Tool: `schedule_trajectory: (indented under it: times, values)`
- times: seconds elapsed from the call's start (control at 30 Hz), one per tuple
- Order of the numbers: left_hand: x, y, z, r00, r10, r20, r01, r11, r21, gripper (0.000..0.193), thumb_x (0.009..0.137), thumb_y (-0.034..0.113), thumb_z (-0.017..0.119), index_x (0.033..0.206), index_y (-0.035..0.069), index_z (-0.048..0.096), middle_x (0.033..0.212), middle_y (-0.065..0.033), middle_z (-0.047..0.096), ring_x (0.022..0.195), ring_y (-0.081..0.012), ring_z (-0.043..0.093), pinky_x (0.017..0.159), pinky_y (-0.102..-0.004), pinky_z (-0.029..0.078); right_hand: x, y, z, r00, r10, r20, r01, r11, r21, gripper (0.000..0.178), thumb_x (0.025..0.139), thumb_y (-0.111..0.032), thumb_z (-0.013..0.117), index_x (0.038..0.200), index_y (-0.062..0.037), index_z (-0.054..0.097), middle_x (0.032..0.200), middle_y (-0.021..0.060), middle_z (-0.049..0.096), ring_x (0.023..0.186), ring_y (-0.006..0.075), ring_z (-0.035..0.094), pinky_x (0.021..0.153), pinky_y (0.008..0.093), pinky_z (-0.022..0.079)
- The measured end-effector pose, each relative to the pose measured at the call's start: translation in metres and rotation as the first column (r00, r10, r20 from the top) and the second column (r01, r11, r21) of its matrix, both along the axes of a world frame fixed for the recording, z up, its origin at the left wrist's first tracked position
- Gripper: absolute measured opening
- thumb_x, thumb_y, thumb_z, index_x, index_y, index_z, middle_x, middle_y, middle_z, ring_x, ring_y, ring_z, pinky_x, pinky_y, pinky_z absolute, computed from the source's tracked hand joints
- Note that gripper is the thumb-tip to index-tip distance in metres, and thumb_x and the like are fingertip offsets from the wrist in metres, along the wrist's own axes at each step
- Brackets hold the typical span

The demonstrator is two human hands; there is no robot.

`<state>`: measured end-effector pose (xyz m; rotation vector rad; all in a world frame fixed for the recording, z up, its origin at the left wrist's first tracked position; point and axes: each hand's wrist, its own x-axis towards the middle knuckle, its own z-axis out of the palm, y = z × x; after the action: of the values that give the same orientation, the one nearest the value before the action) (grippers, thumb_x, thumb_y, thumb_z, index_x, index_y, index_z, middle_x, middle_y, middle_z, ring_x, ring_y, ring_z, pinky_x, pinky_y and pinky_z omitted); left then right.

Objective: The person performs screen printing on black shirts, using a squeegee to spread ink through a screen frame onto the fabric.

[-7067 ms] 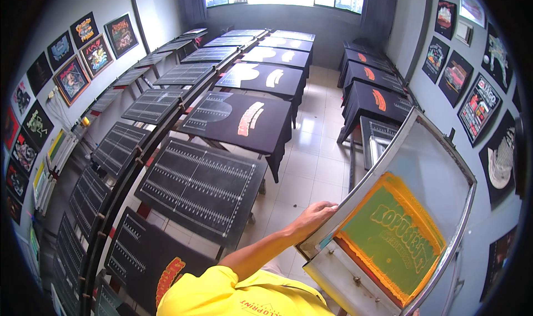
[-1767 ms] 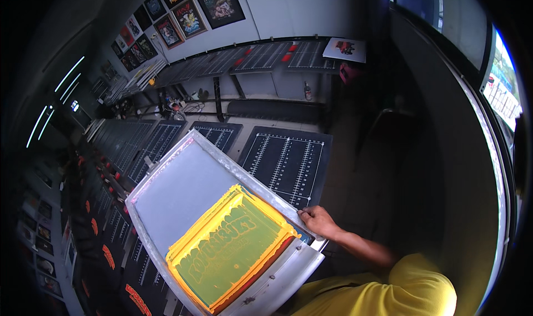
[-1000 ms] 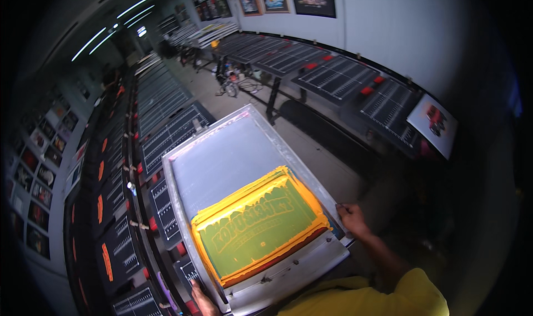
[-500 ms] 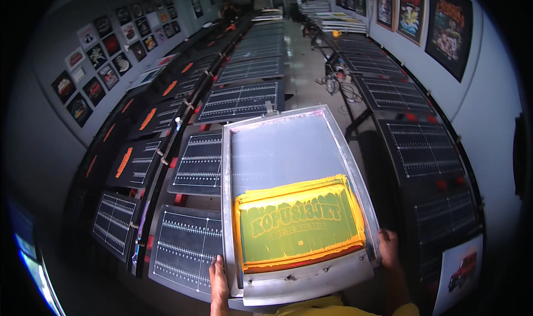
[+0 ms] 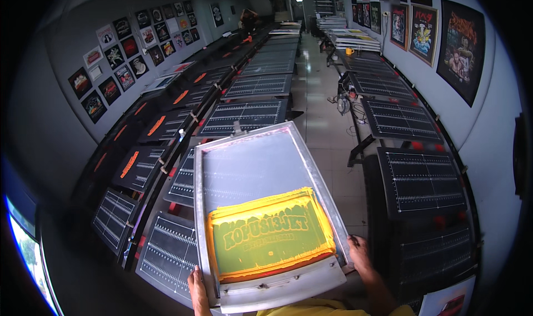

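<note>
I hold a metal-framed printing screen (image 5: 201,221) by its two sides, tilted above the table. My left hand (image 5: 198,290) grips the near left corner, its fingers along the outer edge. On the opposite rail, my right hand (image 5: 359,253) is closed around the near right side. Thick orange-yellow ink (image 5: 266,200) rings a greenish stencil with lettering on the near half of the mesh; the grey mesh (image 5: 255,166) beyond it is bare. A wide metal plate (image 5: 286,294) with screws crosses the near end, and a small metal bracket (image 5: 238,127) sticks up at the far end.
Dark printing boards (image 5: 166,255) with white grid marks line the left table, some beyond bearing dark pieces with orange prints (image 5: 129,164). A second row of boards (image 5: 425,177) stands right of the tiled aisle (image 5: 327,172). A fan (image 5: 343,105) and cables lie beside it.
The screen and both hands have shifted left, toward the left row of boards, still gripped at both sides. My view has tilted up, showing more of the room's far end.
</note>
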<state>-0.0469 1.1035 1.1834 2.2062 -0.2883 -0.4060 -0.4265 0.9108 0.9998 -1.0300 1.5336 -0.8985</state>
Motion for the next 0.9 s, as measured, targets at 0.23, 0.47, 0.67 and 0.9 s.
schedule_trajectory:
  times: [0.23, 0.47, 0.67, 0.9]
  values:
    - [0.012, -0.054, -0.013, 0.997, 0.055, 0.053, -0.05, 0.995, -0.087, 0.072, 0.087, 0.057, 0.052, 0.122, -0.006, 0.049, 0.115, -0.0134, 0.055, 0.103, -0.0222, 0.05, 0.09, -0.0331, 0.038, 0.043, -0.077, -0.009, 0.995, 0.078, 0.056, -0.072, 0.992, -0.108, 0.031, 0.091, -0.024, 0.054, 0.097, 0.0046, 0.063, 0.08, 0.0137, 0.064, 0.075, 0.0175, 0.06, 0.071, 0.0311, 0.046]
    - [0.045, -0.162, -0.041, 0.998, 0.045, 0.041, -0.035, 0.972, -0.233, 0.071, 0.087, 0.054, 0.053, 0.126, -0.004, 0.045, 0.116, -0.0127, 0.052, 0.108, -0.021, 0.047, 0.094, -0.0319, 0.035, 0.067, -0.2, 0.002, 0.992, 0.117, 0.051, -0.102, 0.968, -0.231, 0.028, 0.091, -0.022, 0.052, 0.092, 0.0036, 0.063, 0.067, 0.0138, 0.06, 0.063, 0.0176, 0.058, 0.061, 0.033, 0.045]
    - [0.064, -0.229, -0.044, 0.971, -0.119, 0.205, 0.164, 0.962, -0.22, 0.062, 0.093, 0.048, 0.046, 0.13, -0.003, 0.044, 0.122, -0.0115, 0.048, 0.113, -0.0208, 0.045, 0.097, -0.0319, 0.034, 0.078, -0.286, 0.009, 0.982, 0.191, -0.011, -0.187, 0.949, -0.255, 0.027, 0.091, -0.022, 0.052, 0.094, 0.0035, 0.062, 0.076, 0.0184, 0.063, 0.068, 0.0283, 0.062, 0.064, 0.0358, 0.046]
    - [0.086, -0.307, -0.079, 0.824, -0.262, 0.502, 0.353, 0.931, -0.094, 0.056, 0.097, 0.04, 0.04, 0.134, -0.002, 0.041, 0.13, -0.0138, 0.045, 0.124, -0.022, 0.04, 0.107, -0.0342, 0.027, 0.088, -0.4, -0.008, 0.965, 0.26, 0.047, -0.245, 0.947, -0.208, 0.027, 0.091, -0.021, 0.052, 0.095, 0.0031, 0.062, 0.075, 0.0187, 0.063, 0.069, 0.0296, 0.062, 0.064, 0.0353, 0.047]
